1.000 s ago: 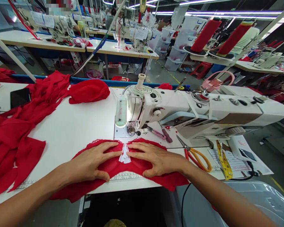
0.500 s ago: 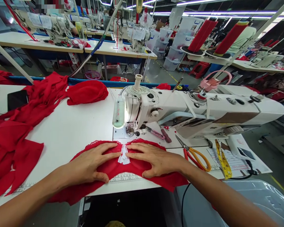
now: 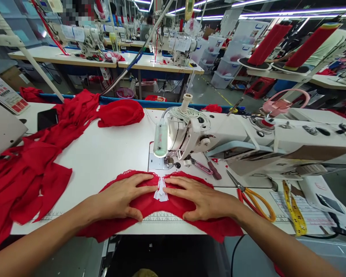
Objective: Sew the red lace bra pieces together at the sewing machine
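A red lace-edged fabric piece lies on the white table's near edge, hanging partly over it. My left hand lies flat on its left half, fingers stretched out. My right hand lies flat on its right half, fingers also stretched. The fingertips of both hands meet at a small white label in the middle of the fabric. Just beyond the label stands the white sewing machine, its needle area lit by a lamp.
A pile of red fabric covers the table's left side. Orange-handled scissors, a yellow measuring tape and small tools lie right of my hands. Two red thread cones stand behind the machine. Other sewing stations fill the background.
Both hands stay pressed flat on the red fabric at the white label. Only the camera view has shifted a little, toward the left.
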Tool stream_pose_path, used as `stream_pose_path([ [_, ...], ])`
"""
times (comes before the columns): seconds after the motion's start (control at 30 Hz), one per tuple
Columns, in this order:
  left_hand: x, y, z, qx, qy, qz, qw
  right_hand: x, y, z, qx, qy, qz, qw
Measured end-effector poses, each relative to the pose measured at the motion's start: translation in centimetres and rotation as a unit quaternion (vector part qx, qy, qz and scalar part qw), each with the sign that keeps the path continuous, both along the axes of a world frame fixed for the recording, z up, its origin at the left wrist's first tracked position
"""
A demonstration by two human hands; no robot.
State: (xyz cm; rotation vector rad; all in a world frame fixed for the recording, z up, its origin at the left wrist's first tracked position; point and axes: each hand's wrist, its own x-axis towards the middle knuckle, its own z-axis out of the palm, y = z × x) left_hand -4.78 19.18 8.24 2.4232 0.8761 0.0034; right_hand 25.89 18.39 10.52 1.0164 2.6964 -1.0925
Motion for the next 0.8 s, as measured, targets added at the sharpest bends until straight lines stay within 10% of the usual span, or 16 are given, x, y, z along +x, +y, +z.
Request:
stream_pose_path([
  [0.8, 0.03, 0.08, 0.14, -0.012, 0.008, 0.002, 1.000, 0.15, 0.04, -0.04, -0.009, 0.010, 0.001, 1.000],
])
